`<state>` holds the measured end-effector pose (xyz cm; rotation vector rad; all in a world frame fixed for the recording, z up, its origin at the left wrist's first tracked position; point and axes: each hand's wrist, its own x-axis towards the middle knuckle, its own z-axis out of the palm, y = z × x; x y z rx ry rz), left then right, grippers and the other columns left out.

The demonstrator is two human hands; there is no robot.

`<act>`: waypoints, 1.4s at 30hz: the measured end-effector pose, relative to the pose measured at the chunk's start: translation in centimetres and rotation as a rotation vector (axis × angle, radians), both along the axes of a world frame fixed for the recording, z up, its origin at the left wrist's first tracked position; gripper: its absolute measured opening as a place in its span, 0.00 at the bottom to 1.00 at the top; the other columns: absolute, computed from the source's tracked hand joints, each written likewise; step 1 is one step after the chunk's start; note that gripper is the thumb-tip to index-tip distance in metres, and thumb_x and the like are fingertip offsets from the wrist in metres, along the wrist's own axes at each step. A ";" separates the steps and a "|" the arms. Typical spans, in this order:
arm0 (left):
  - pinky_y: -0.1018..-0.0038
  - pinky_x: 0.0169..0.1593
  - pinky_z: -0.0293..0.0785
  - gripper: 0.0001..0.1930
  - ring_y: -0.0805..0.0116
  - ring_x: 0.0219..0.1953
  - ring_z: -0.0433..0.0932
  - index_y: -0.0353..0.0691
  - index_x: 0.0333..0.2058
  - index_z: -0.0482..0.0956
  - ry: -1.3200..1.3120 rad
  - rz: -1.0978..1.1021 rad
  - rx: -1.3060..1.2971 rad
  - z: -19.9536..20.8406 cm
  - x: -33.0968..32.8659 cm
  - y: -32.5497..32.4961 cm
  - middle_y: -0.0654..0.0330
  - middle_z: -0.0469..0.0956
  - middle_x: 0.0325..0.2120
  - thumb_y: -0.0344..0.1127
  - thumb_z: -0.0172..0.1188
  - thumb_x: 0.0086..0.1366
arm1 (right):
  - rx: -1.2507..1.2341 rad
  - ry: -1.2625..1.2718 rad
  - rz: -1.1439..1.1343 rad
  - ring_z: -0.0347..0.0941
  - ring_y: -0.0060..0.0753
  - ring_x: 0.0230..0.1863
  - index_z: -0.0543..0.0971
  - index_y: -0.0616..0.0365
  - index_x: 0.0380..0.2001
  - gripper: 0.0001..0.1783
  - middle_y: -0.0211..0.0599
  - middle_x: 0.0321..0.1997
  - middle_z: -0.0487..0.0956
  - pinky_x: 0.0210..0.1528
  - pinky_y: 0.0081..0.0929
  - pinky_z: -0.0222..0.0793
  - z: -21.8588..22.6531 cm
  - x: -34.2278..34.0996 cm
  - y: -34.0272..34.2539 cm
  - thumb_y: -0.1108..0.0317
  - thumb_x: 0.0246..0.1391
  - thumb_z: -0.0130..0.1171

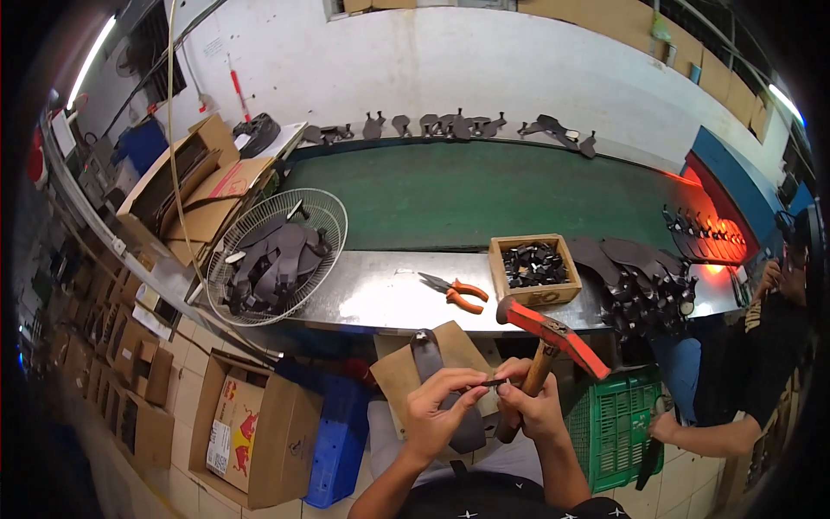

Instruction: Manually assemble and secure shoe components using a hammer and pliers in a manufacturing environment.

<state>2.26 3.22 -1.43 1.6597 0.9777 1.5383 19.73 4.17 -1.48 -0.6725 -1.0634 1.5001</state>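
Note:
In front of my lap, my left hand pinches one end of a small dark strip. The fingertips of my right hand meet its other end. That right hand also keeps a hammer against its palm, the red head up and the wooden handle slanting down. Below the hands a long dark grey strap-like piece lies over a tan board; my left hand covers its middle. Beyond them a wooden box of small black and shiny parts stands on the metal ledge, with orange-handled pliers beside it.
A wire basket of dark strap pieces sits left, a strap pile right. Behind runs a green conveyor belt toward a glowing red opening. Cartons, a blue bin and a green crate flank me. A co-worker's hand is right.

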 end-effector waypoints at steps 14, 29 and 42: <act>0.63 0.55 0.61 0.20 0.60 0.48 0.76 0.40 0.42 0.81 0.544 0.497 -0.081 -7.1 -6.1 7.4 0.58 0.81 0.43 0.46 0.69 0.56 | -0.059 -0.514 0.098 0.62 0.10 0.15 0.80 0.63 0.39 0.11 0.19 0.17 0.69 0.16 0.14 0.55 -0.1 -3.1 6.7 0.71 0.52 0.66; 0.65 0.57 0.58 0.15 0.68 0.46 0.80 0.42 0.37 0.85 0.444 0.300 -0.126 -8.8 -5.5 6.0 0.61 0.84 0.41 0.37 0.72 0.51 | 0.394 -0.808 0.102 0.71 0.34 0.26 0.79 0.63 0.35 0.10 0.40 0.26 0.75 0.32 0.30 0.68 -2.8 -4.0 8.6 0.70 0.50 0.64; 0.81 0.36 0.75 0.12 0.80 0.32 0.79 0.34 0.38 0.85 0.077 0.025 -0.358 -7.8 -5.4 7.2 0.63 0.84 0.29 0.29 0.73 0.54 | 0.373 -0.801 -0.016 0.79 0.44 0.36 0.73 0.63 0.49 0.16 0.49 0.34 0.79 0.39 0.34 0.73 0.4 -2.8 4.0 0.69 0.60 0.57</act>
